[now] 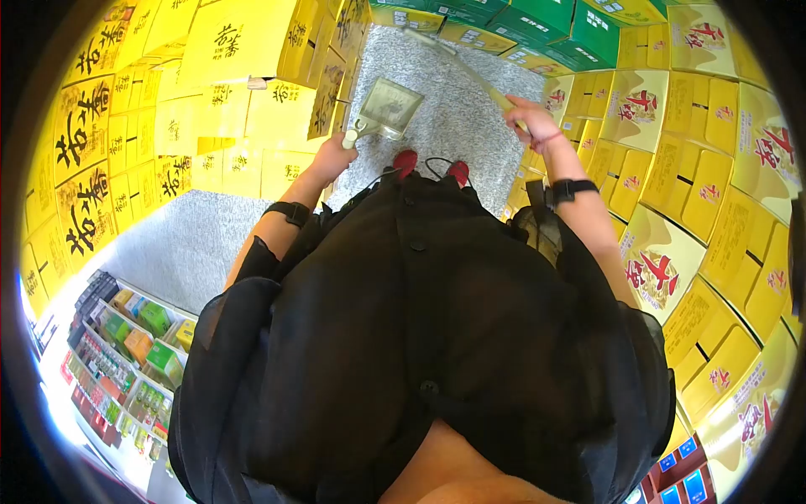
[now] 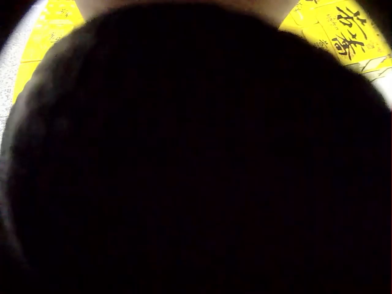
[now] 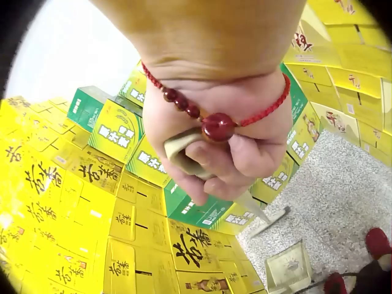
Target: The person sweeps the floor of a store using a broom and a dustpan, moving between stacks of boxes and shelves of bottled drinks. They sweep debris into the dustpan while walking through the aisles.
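In the head view, the left hand [image 1: 336,158] grips the handle of a pale, translucent dustpan [image 1: 392,104], which is low over the speckled floor. The right hand [image 1: 534,123] has its fingers curled round the pale stick of a broom [image 1: 474,74], whose head is near the green boxes, apart from the dustpan. The right wrist view shows the right hand [image 3: 226,144] closed on the stick's end, with the broom head [image 3: 270,222] on the floor beyond and the dustpan [image 3: 289,269] nearer the red shoes. Darkness fills most of the left wrist view and hides the left hand.
Stacked yellow cartons [image 1: 189,109] stand on the left, and more cartons [image 1: 663,181] on the right. Green boxes [image 1: 537,25] close off the far end of the grey floor [image 1: 470,126]. Red shoes [image 1: 405,161] are between the stacks; shelves with goods [image 1: 126,353] are at lower left.
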